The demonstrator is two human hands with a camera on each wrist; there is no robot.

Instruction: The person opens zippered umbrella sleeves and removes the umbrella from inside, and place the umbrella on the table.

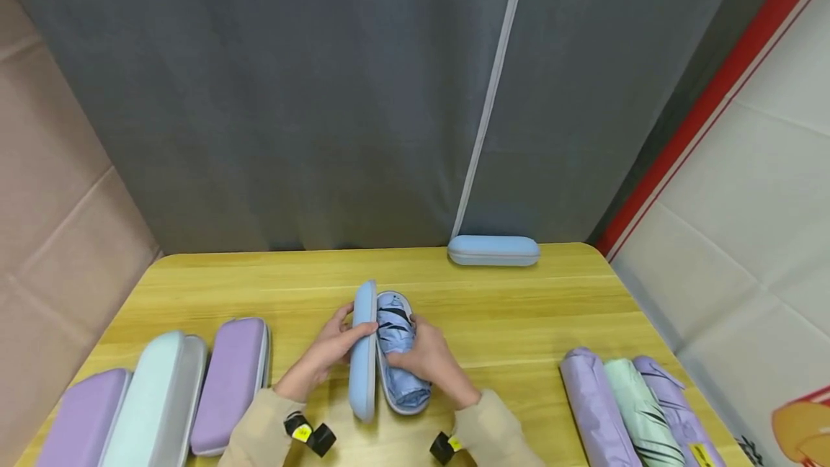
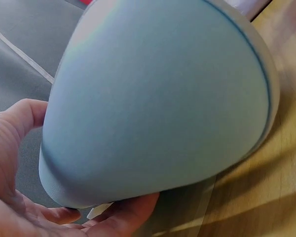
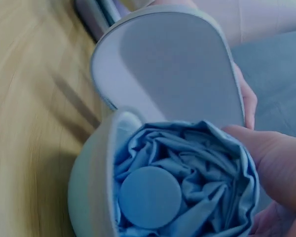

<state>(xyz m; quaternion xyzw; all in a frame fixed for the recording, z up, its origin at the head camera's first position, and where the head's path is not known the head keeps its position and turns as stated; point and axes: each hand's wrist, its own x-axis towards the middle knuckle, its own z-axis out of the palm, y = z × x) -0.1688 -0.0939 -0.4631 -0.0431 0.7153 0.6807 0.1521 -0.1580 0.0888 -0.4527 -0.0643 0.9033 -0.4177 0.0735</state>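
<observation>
A light blue zippered hard case (image 1: 362, 373) stands unfolded at the middle of the table. My left hand (image 1: 331, 344) holds one half of it, thumb over the edge and fingers behind. In the left wrist view the smooth outside of the case (image 2: 163, 98) covers most of the picture. A blue folded umbrella (image 1: 407, 388) with dark stripes lies in the other half. My right hand (image 1: 428, 355) grips the umbrella and that half from the right side. The right wrist view shows the umbrella's round handle end (image 3: 150, 197) amid bunched fabric, with the bare lining (image 3: 182, 64) beyond.
Another blue case (image 1: 494, 251) lies at the table's back edge. On the left stand two purple cases (image 1: 230, 380) and a mint case (image 1: 145, 395). Two purple folded umbrellas (image 1: 596, 409) and a mint umbrella (image 1: 642, 409) lie at the right. A grey curtain (image 1: 292, 92) hangs behind.
</observation>
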